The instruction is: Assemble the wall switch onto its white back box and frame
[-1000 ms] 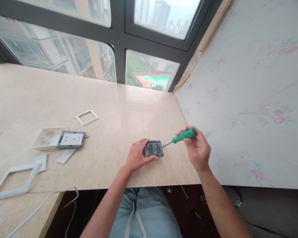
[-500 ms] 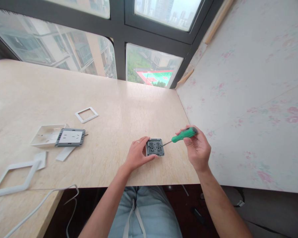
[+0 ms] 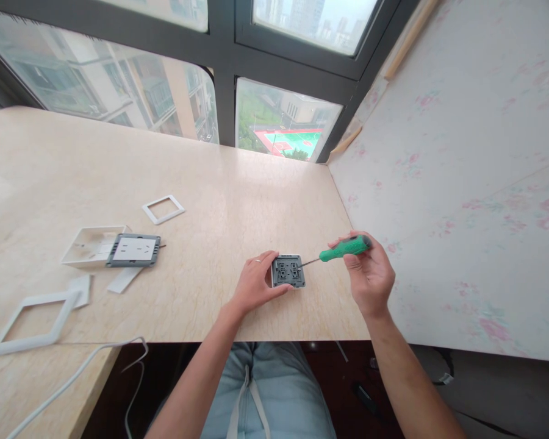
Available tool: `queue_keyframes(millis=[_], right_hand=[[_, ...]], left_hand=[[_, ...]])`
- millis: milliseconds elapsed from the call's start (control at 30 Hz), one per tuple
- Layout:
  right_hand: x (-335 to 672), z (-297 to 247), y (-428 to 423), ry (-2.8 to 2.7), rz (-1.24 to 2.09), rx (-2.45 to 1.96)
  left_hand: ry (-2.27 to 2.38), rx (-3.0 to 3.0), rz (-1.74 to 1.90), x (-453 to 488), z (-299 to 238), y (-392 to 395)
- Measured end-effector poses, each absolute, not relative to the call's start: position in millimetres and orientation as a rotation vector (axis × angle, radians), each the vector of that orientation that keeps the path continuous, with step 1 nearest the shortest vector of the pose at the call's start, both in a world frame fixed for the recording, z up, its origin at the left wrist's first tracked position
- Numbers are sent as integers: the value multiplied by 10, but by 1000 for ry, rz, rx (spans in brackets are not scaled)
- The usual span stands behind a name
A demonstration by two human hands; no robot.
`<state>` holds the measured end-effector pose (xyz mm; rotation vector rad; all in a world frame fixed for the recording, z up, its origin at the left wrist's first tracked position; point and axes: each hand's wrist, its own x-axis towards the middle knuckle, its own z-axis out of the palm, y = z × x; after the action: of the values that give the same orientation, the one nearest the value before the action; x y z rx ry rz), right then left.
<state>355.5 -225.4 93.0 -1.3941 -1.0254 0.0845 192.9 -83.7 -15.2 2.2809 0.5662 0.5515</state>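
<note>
Between the thumb and fingers of my left hand is a wall switch with its grey inner face up and a white rim around it. It rests on the stone sill near the front edge. My right hand is wrapped round the green handle of a screwdriver. The thin shaft slants down to the left, and its tip meets the right part of the switch's grey face. Whether the tip sits in a slot is too small to tell.
To the left, a grey-edged wall socket leans on an open white back box. A small white frame, a larger white frame and white plates lie around it. A white cable crosses the front edge. A papered wall stands right.
The view has shifted slightly, so the items on the sill appear a little further right. The screwdriver handle and right hand have moved slightly right; its tip stays at the switch.
</note>
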Motion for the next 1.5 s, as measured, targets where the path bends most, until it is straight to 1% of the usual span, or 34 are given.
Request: queue_keyframes(millis=[300,933,1133,1367,1433,1500], right_hand=[[3595,939,-2256,-968,63,-1356],[3619,897,-2272,-1097,138,-1413],[3652,931,-2240,-1341,-4,-1487],[3638,1159,-2186,-1635,-354,-1626],[3622,1210,-2187,-1673,-364,-1650],[3600,1254,-2201,-1650,-284,-1671]], left_hand=[[557,2278,578,1929,-164,-836],[557,2269,562,1933,-153,-839],[555,2268,575,1937,-149,-842],[554,2266,579,1935,-147,-840],[552,2266,581,1934,-147,-841],[550,2264,581,1934,-145,-842]])
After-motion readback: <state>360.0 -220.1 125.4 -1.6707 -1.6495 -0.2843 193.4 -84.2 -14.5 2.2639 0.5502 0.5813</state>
